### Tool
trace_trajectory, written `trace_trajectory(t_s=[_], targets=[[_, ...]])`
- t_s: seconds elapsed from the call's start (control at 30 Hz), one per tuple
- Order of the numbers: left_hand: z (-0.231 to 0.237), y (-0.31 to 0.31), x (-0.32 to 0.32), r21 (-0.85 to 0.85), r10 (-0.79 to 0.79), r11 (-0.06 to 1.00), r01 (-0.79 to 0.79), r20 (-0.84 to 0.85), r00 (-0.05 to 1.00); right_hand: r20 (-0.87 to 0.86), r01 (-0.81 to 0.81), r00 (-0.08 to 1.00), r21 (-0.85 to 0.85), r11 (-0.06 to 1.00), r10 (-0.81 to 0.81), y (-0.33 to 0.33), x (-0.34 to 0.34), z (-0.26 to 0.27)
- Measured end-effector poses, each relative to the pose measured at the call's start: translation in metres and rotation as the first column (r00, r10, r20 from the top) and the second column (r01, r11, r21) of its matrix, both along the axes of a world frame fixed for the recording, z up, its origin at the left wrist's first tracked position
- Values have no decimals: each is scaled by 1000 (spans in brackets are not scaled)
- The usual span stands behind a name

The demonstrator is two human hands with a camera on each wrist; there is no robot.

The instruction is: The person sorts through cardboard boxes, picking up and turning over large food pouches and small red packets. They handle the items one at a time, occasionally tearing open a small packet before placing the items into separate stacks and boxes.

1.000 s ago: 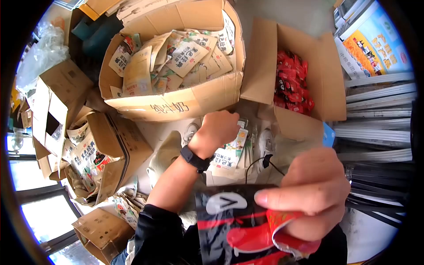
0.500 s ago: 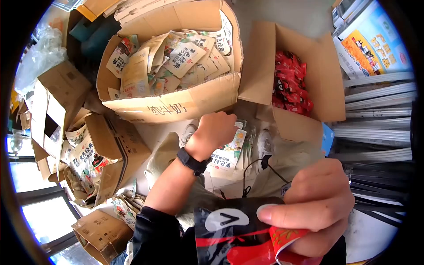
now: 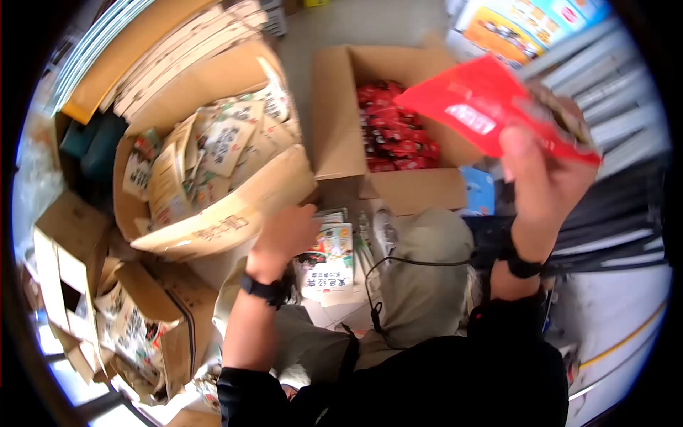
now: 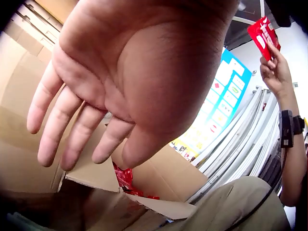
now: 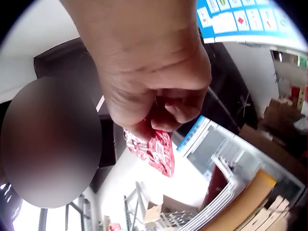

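My right hand (image 3: 544,174) is raised at the right, pinching a red snack packet (image 3: 466,107) between thumb and fingers. The right wrist view has the packet (image 5: 156,151) poking out below curled fingers. Low over the floor is my left hand (image 3: 288,235), and in the left wrist view its fingers (image 4: 57,127) are extended with nothing in the palm. Right beside it lies a stack of printed paper pouches (image 3: 329,267) on the floor between the legs. A carton (image 3: 338,121) holding a heap of red packets (image 3: 395,132) stands beyond.
A large carton (image 3: 235,213) full of beige pouches (image 3: 228,146) stands at the left front. Lower left, another opened carton (image 3: 174,349) holds more pouches. Bundled white strips (image 3: 612,92) and black strips (image 3: 619,213) lie on the right. A black cord (image 3: 420,263) crosses the right knee.
My right hand has lifted the packet up from the lap and turned it from its black-and-red face to a red one. The head view has shifted right. The left hand stays low.
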State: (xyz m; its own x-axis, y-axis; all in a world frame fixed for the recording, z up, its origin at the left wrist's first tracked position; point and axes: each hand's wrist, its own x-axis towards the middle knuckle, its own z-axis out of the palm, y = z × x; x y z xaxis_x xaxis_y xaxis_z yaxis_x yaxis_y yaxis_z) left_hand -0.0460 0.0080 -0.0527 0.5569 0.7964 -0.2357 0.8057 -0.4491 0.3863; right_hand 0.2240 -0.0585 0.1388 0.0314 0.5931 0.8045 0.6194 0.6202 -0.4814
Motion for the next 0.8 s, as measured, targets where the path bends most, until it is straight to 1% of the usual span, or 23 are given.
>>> trace_trajectory(t_s=[0.03,0.1,0.13,0.17,0.2,0.23,0.27,0.3,0.33,0.37,0.4,0.47,0.57,0.63,0.67,0.7,0.73,0.77,0.8], targets=[[6,0,2,-33,3,999,-3,-12,1000,-15,54,998,-35,998,-55,-6,20,3],[9,0,2,-38,-11,999,11,-7,1000,-138,179,970,-155,972,-201,-19,59,7],[2,2,0,-9,-25,1000,25,41,999,-107,187,972,-200,962,-211,-28,85,14],[1,3,-2,-7,-48,999,48,48,998,-78,193,973,-245,950,-218,-37,111,22],[0,3,-4,-4,-45,999,46,40,998,-37,273,956,-245,930,-291,-42,130,28],[0,2,-4,-3,-40,999,40,28,999,-2,289,953,-306,907,-304,-50,150,35],[8,1,-3,-68,-27,997,25,-26,999,47,335,938,-367,868,-342,-58,166,39],[6,0,-4,-68,-38,997,36,-25,999,98,378,922,-428,821,-374,-67,181,43],[2,-2,-10,-67,-10,998,10,7,1000,157,404,912,-508,761,-379,-77,195,48],[-1,-1,-13,-65,18,998,-16,39,999,198,439,896,-525,729,-396,-83,204,50],[-3,0,-16,-82,23,996,-17,71,997,230,436,899,-574,694,-374,-90,213,55],[3,-2,-17,-93,25,995,-19,69,997,302,437,899,-666,605,-317,-103,233,69],[4,0,-19,-89,25,996,-21,50,998,394,466,884,-713,523,-250,-112,265,78],[6,0,-18,-136,68,989,-58,69,995,444,486,872,-741,464,-204,-115,273,61],[4,1,-17,-142,60,989,-50,64,996,472,523,852,-766,373,-226,-117,275,45],[0,3,-18,-145,71,988,-59,78,994,438,468,884,-824,318,-166,-115,276,22],[-2,4,-17,-149,82,987,-68,90,993,435,451,892,-848,280,-121,-116,286,-12],[-1,3,-14,-153,74,986,-61,84,994,389,389,919,-879,276,-56,-116,304,-57],[3,1,-10,-174,59,983,-52,39,997,338,338,940,-908,249,-41,-116,306,-100]])
